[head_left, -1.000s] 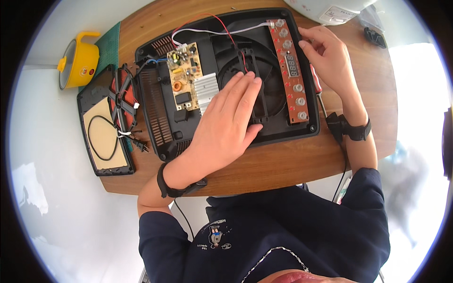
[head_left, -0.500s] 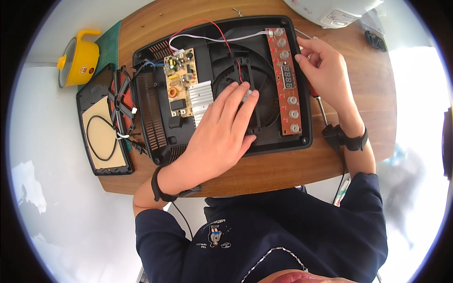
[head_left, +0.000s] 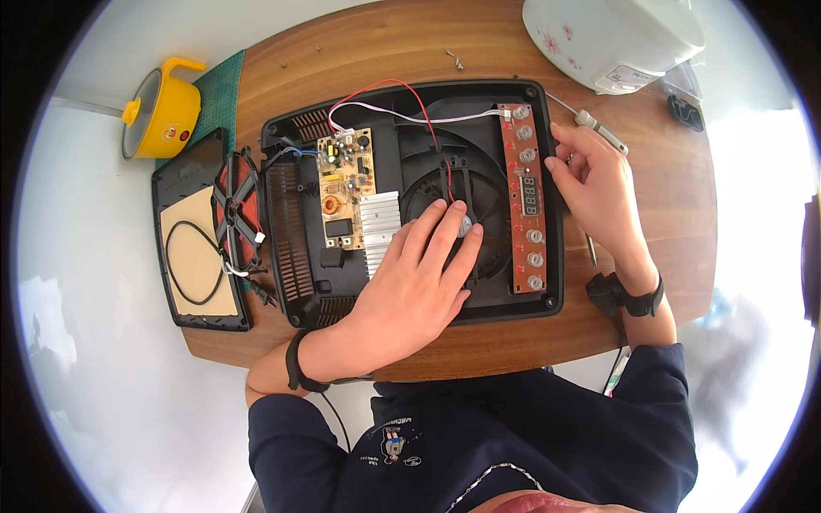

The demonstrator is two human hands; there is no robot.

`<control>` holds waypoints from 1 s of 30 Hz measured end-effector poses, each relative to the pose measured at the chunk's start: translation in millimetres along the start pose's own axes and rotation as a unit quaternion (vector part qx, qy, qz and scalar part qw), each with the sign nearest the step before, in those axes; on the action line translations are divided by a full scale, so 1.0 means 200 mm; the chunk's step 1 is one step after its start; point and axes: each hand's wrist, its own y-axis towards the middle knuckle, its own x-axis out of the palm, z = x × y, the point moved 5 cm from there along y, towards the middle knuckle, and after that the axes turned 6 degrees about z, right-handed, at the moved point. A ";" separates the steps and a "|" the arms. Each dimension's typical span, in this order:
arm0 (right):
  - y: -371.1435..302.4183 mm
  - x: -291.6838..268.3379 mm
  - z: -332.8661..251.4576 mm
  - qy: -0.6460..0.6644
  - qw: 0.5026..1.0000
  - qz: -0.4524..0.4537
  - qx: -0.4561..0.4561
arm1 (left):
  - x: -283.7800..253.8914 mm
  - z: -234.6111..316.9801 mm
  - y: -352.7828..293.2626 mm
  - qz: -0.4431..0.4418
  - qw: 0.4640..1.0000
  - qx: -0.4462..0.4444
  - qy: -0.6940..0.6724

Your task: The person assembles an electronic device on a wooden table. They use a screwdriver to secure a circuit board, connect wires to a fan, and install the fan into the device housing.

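An opened induction cooker's black housing lies on the wooden table. My left hand rests on it, fingers stretched out and fingertips at a small round metal disc in the middle of the ring-shaped recess. Beside the housing's right edge is my right hand, thumb and fingers curled close together; whatever they hold is hidden. A screwdriver with a pale handle lies just beyond it, and a thin metal shaft shows below it. The housing holds a circuit board, a silver heat sink and a brown control strip.
At left, a black panel carries a red-and-black coil and a cable. A yellow pot stands behind it near a green mat. At the far right is a white appliance. Small screws lie at the back.
The whole view has shifted, so everything sits lower in it. Both hands keep nearly the same places at the housing. The pale screwdriver handle now shows; a red handle seen earlier is hidden.
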 end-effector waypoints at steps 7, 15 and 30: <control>-0.02 0.00 0.01 0.005 1.000 -0.005 -0.012 | -0.01 0.01 0.01 -0.015 1.000 0.005 0.009; -0.06 0.00 0.01 0.013 1.000 0.003 -0.019 | -0.02 0.02 0.02 -0.021 0.999 0.020 0.023; -0.03 0.00 0.03 0.001 0.999 0.002 -0.035 | -0.01 0.00 0.02 -0.023 1.000 -0.005 -0.007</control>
